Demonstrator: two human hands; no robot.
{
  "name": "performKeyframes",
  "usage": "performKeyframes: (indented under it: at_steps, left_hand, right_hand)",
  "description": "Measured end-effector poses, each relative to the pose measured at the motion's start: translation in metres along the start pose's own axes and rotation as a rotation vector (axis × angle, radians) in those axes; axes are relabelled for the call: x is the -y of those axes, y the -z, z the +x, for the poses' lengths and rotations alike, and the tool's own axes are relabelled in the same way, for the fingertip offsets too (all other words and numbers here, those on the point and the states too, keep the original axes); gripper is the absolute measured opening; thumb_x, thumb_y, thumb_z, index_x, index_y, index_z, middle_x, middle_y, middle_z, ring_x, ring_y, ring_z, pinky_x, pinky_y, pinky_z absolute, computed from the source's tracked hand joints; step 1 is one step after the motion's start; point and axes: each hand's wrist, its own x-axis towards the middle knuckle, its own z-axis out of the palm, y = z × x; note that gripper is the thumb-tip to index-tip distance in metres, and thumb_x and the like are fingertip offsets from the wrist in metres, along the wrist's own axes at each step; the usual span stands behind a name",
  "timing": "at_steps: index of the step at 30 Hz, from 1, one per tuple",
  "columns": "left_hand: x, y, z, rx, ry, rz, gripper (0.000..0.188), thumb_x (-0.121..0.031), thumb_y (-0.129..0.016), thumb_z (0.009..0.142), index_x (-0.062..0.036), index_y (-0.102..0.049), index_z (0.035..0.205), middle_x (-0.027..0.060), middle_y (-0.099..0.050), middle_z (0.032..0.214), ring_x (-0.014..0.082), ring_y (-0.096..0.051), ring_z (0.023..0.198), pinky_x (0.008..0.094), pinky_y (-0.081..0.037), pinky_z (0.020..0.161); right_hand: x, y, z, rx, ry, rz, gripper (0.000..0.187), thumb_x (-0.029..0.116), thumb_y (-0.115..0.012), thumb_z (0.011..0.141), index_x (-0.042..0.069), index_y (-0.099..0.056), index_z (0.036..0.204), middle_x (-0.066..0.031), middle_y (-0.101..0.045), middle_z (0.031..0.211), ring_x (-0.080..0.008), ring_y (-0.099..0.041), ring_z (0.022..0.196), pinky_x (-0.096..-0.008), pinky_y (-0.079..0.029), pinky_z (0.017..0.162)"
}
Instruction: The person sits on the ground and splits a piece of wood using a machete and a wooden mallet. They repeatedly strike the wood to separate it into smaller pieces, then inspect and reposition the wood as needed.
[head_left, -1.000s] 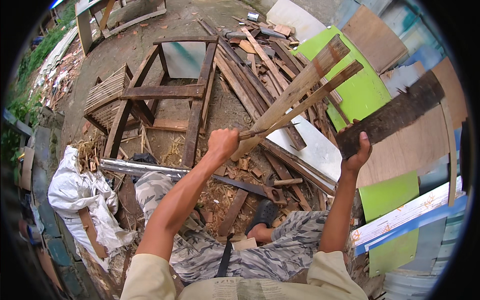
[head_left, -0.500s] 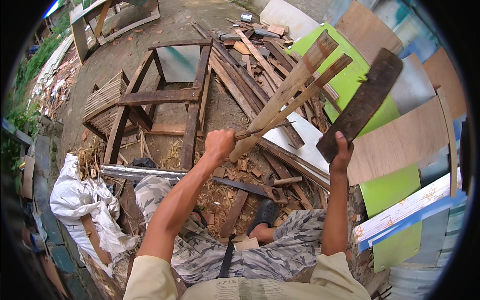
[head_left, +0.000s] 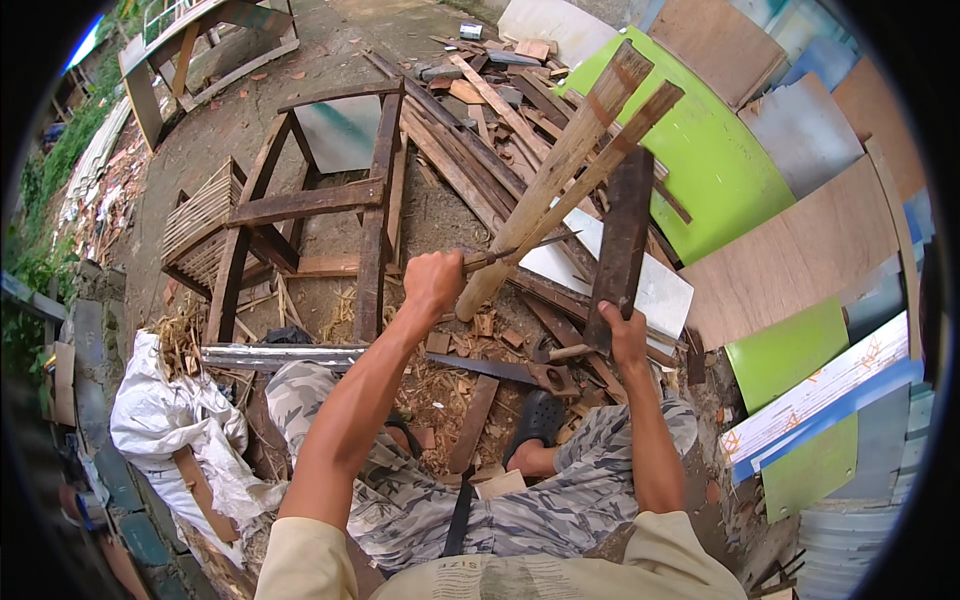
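Observation:
My left hand (head_left: 435,285) is closed round the wooden handle of a pointed tool (head_left: 490,258). Its thin dark tip shows past two pale, roughly hewn wooden poles (head_left: 553,195); the exact kind of tool is unclear. Those poles slant up to the right and meet near their lower ends, close to my left fist. In my right hand (head_left: 627,335) is a short dark wooden plank (head_left: 624,235), gripped by its lower end with the thumb on its face. It stands nearly upright, just right of the poles.
A handsaw (head_left: 490,367) lies before my feet among wood chips, near a wooden-handled tool (head_left: 570,351). A dark wooden frame (head_left: 310,200) stands ahead on the left. Scrap planks (head_left: 465,165) are piled beyond. Green panels (head_left: 690,150) lie right; a white sack (head_left: 175,400) lies left.
My right hand has moved left and slightly down with the plank, which has turned more upright and come closer to the poles. My left hand keeps its grip on the tool.

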Motion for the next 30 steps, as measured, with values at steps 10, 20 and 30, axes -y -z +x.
performKeyframes:
  at_steps: [10, 20, 30]
  left_hand:
    - [0.004, -0.007, 0.006, -0.075, 0.001, -0.042, 0.018, -0.024, -0.066, 0.08, -0.007, -0.068, 0.082, 0.0186, -0.067, 0.07, 0.0376, -0.067, 0.067, 0.0476, -0.053, 0.061]
    - [0.017, -0.016, -0.008, -0.1, 0.007, -0.022, 0.014, -0.018, -0.063, 0.081, -0.0056, -0.069, 0.085, 0.0186, -0.069, 0.073, 0.0357, -0.07, 0.068, 0.0459, -0.054, 0.058]
    - [0.004, -0.03, -0.013, -0.081, -0.034, -0.07, 0.014, -0.016, -0.061, 0.081, -0.0053, -0.069, 0.085, 0.0191, -0.069, 0.071, 0.0355, -0.07, 0.066, 0.0456, -0.055, 0.059]
  right_hand:
    - [0.023, 0.012, -0.028, 0.067, 0.471, 0.183, 0.037, 0.025, -0.072, 0.081, -0.002, -0.064, 0.104, -0.0072, -0.068, 0.095, -0.0175, -0.064, 0.085, -0.0315, -0.051, 0.076]
    - [0.071, -0.034, -0.026, 0.281, 0.198, -0.427, 0.038, 0.033, -0.075, 0.079, -0.001, -0.068, 0.093, -0.011, -0.069, 0.075, -0.0195, -0.064, 0.069, -0.0343, -0.049, 0.066]
    - [-0.039, -0.04, -0.011, 0.486, -0.058, -0.777, 0.052, 0.038, -0.073, 0.076, -0.001, -0.065, 0.11, -0.0203, -0.071, 0.098, -0.0363, -0.068, 0.089, -0.0439, -0.052, 0.079]
